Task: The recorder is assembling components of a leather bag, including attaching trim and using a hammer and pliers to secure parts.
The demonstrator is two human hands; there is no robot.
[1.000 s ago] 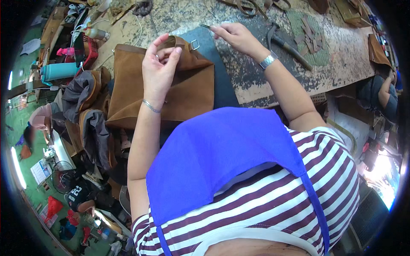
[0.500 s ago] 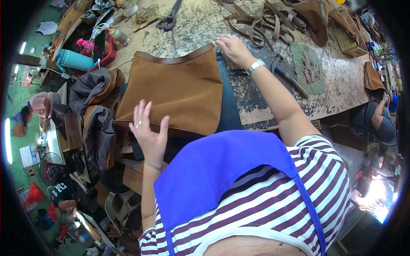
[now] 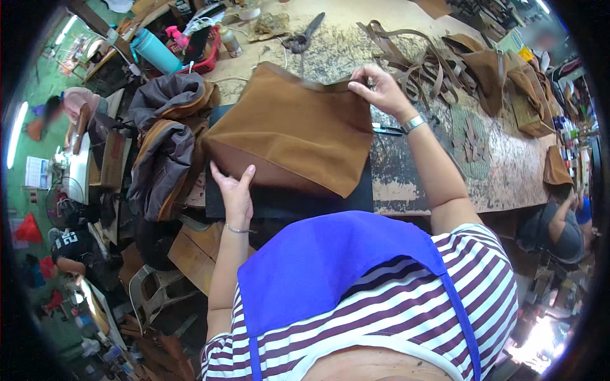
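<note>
A brown suede bag (image 3: 298, 120) with a darker leather band along its top edge is tilted above a dark board (image 3: 292, 206), and its base shows toward me. My right hand (image 3: 381, 92) pinches the bag's upper right corner between thumb and fingers. Down at the lower left of the base is my left hand (image 3: 235, 190), its thumb against the base and its fingers curled partly out of sight at the edge. A tool with a blue-and-white part (image 3: 387, 129) lies just right of the bag, under my right wrist.
Bags with grey lining (image 3: 168, 140) are heaped at left. Behind them stand a turquoise bottle (image 3: 155, 52) and a red basket (image 3: 208, 62). Scissors (image 3: 305, 38) lie at the back, leather straps (image 3: 419, 63) at right, near leather scraps (image 3: 473, 143). Other people work at both sides.
The bag has been raised and tipped, so its base now shows. My left hand has gone from open over the lower left corner to gripping the base. The whole view has shifted.
</note>
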